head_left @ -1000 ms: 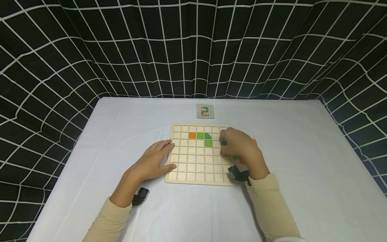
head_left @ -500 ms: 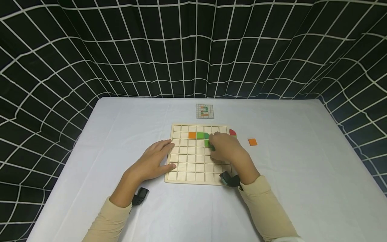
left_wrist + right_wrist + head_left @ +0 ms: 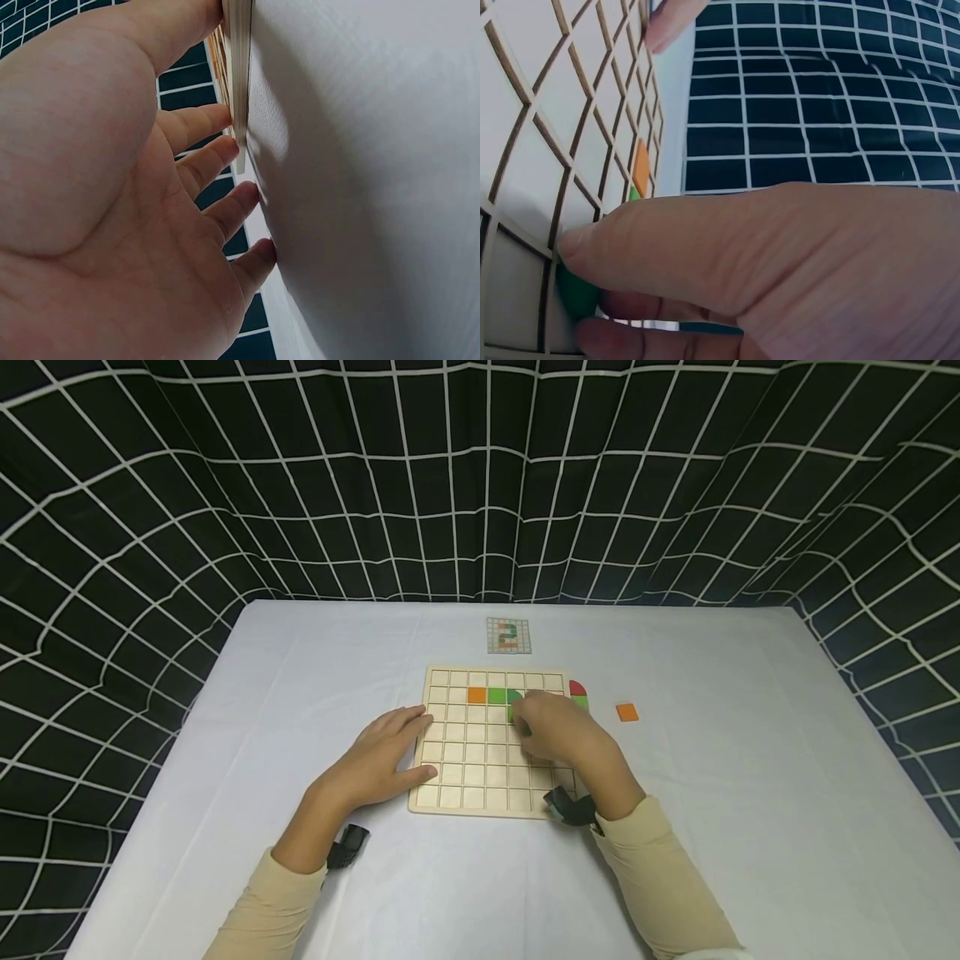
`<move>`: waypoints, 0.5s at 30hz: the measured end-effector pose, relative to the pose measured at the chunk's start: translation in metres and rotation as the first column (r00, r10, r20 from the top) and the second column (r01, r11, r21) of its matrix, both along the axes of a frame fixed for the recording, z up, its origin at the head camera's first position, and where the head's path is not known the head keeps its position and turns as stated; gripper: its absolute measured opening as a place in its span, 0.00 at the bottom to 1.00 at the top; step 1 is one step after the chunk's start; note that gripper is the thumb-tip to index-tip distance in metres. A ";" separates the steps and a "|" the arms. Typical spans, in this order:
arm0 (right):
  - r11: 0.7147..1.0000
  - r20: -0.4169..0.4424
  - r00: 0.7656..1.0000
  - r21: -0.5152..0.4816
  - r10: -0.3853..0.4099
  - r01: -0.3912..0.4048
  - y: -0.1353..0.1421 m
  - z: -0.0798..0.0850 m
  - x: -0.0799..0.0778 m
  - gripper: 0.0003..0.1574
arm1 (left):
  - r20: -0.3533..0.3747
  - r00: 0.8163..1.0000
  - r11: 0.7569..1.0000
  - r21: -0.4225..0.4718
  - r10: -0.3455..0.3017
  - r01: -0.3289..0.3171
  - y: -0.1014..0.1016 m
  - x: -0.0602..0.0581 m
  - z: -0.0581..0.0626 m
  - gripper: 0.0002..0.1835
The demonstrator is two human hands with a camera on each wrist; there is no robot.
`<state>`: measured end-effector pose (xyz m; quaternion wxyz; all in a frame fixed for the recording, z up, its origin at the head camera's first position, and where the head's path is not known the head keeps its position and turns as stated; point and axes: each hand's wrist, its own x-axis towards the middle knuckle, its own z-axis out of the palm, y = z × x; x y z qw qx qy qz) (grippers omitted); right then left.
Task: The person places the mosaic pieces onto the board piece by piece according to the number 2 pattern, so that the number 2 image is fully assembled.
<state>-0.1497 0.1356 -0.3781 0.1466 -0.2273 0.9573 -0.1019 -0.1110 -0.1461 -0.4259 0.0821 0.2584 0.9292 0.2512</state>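
A wooden grid board lies on the table. In its second row from the far edge sit an orange square tile, a green square tile and a dark green rounded tile. Another green square lies just below, mostly covered by my right hand. That hand pinches a dark green tile between thumb and fingers, low over the board; the tile's full outline is hidden. My left hand rests at the board's left edge, fingers spread, thumb and fingertips touching the rim.
Beyond the board lies a small pattern card. A red rounded tile and a green tile lie by the board's right edge. Farther right is a loose orange tile. A black netted-pattern curtain stands behind the white table.
My right hand has moved left from the board's right edge with the dark green tile, and lies beside the green square. The left hand has stayed in place.
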 end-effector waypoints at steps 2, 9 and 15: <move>1.000 -0.008 1.000 -0.017 0.009 -0.009 -0.001 0.000 0.000 0.10 | 0.001 1.000 1.000 0.001 0.001 -0.001 0.000 0.000 0.000 0.40; 0.993 -0.068 0.996 -0.095 0.060 -0.066 -0.006 -0.004 0.001 0.09 | 0.004 1.000 1.000 0.001 0.007 -0.007 0.000 0.001 0.001 0.40; 0.993 -0.097 0.993 -0.091 0.066 -0.075 -0.008 -0.006 0.001 0.11 | 0.000 1.000 1.000 0.000 0.009 -0.009 0.001 0.001 0.002 0.40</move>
